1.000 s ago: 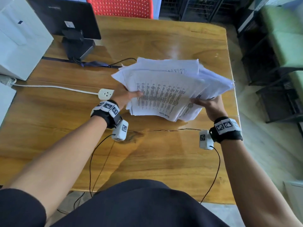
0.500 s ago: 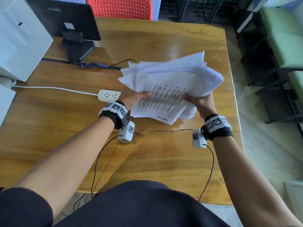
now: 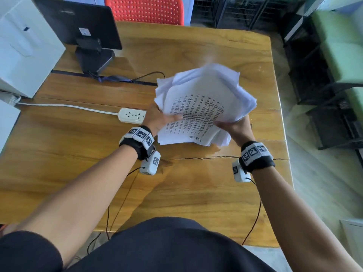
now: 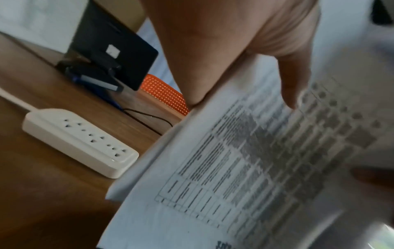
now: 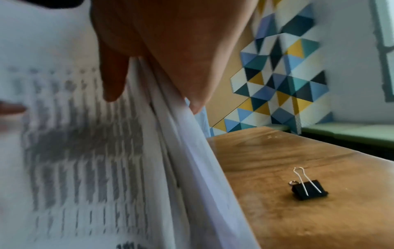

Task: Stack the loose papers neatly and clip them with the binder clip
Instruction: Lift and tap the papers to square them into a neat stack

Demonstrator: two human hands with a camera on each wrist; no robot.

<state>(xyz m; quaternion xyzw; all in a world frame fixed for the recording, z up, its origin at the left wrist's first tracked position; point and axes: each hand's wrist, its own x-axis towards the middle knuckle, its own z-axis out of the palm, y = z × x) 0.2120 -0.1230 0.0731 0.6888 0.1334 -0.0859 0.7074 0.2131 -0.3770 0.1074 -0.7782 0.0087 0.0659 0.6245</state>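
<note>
A ragged bundle of printed white papers is held tilted above the wooden table, sheet edges uneven. My left hand grips its left edge, thumb lying on the printed top sheet. My right hand grips the right edge, thumb on top and fingers underneath the papers. A black binder clip with silver wire handles lies alone on the table, to the right of the bundle in the right wrist view. The head view does not show the clip.
A white power strip with its cord lies just left of my left hand. A black monitor stands at the back left beside a white box. A red chair is behind the table. The table's right edge is close.
Both hands have drawn closer together, squeezing the fanned sheets into a narrower, more upright bundle. The bundle has shifted slightly toward the table's middle.
</note>
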